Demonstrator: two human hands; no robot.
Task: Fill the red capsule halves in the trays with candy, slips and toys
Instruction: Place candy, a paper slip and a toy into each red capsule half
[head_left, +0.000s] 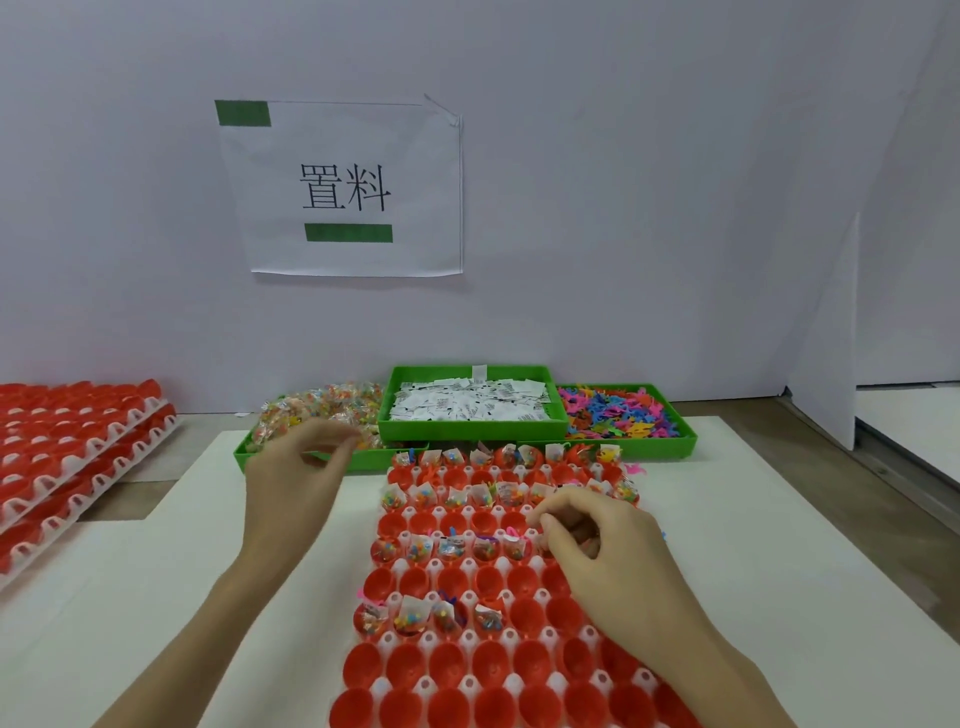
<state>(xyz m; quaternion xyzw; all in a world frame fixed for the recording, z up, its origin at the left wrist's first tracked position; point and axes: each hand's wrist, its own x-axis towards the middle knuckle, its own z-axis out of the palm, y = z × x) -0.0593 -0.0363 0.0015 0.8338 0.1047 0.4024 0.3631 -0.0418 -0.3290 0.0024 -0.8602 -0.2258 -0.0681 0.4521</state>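
A white tray of red capsule halves lies in front of me. Its far rows and parts of two nearer rows hold candy bags and slips; other rows are bare. My right hand hovers over the tray's middle with curled fingers pinching small pinkish toys. My left hand reaches to the front edge of the candy tray, its fingers loosely curled with nothing seen in them. Behind lie the candy bags, the white slips and the coloured toys.
The slips sit in a raised green tray between the candy and the toy tray. Stacked trays of red halves stand at the far left. A white mat covers the table. The wall with a paper sign is close behind.
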